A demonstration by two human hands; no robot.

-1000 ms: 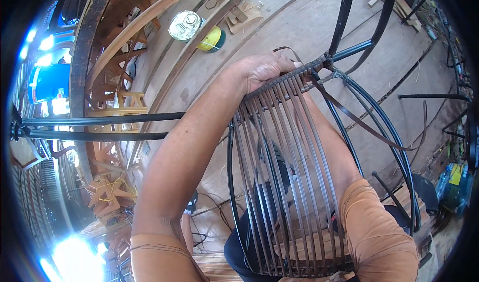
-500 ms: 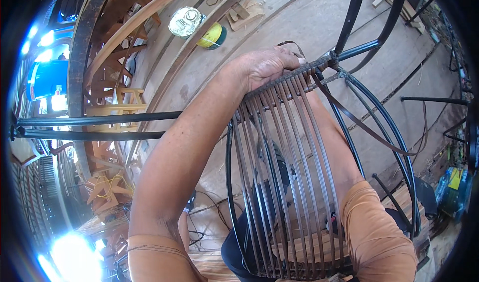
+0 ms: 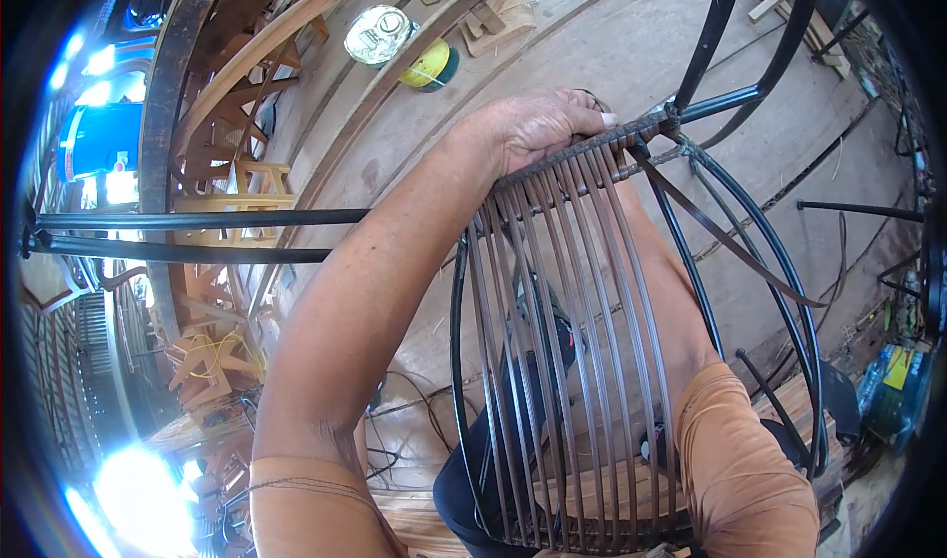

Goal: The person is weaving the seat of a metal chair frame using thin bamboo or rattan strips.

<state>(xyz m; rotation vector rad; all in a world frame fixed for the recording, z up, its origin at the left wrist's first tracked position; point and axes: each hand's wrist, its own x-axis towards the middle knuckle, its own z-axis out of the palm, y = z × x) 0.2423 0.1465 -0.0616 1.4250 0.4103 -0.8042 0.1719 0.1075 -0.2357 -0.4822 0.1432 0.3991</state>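
Left hand [image 3: 552, 129]: bent over the wrapped rail, thumb along its upper edge, fingers curled out of my sight; I can't tell whether they pinch anything.
Right hand: hidden from me; the right forearm [image 3: 663, 262] runs up behind the strands toward the rail, so I can't call its grip.
Wrapped rail [image 3: 628, 132]: directly under the left hand, long axis slanting from lower left to upper right.
Key relation: I judge the left hand the nearer on my side, the right arm reaching from behind, the rail crossing between them.
Brown strands [image 3: 599, 351]: side by side with gaps, running from the rail back toward the body, roughly square to it.
Loose strip [image 3: 702, 213]: trails from near the rail's right end, outward and bodyward, its tail well apart from the left hand.
Black frame [image 3: 707, 40]: tubes rise beyond the rail's right end.
Yellow-and-green bucket [image 3: 431, 65]: past the left hand, well apart, on the floor [image 3: 582, 40].
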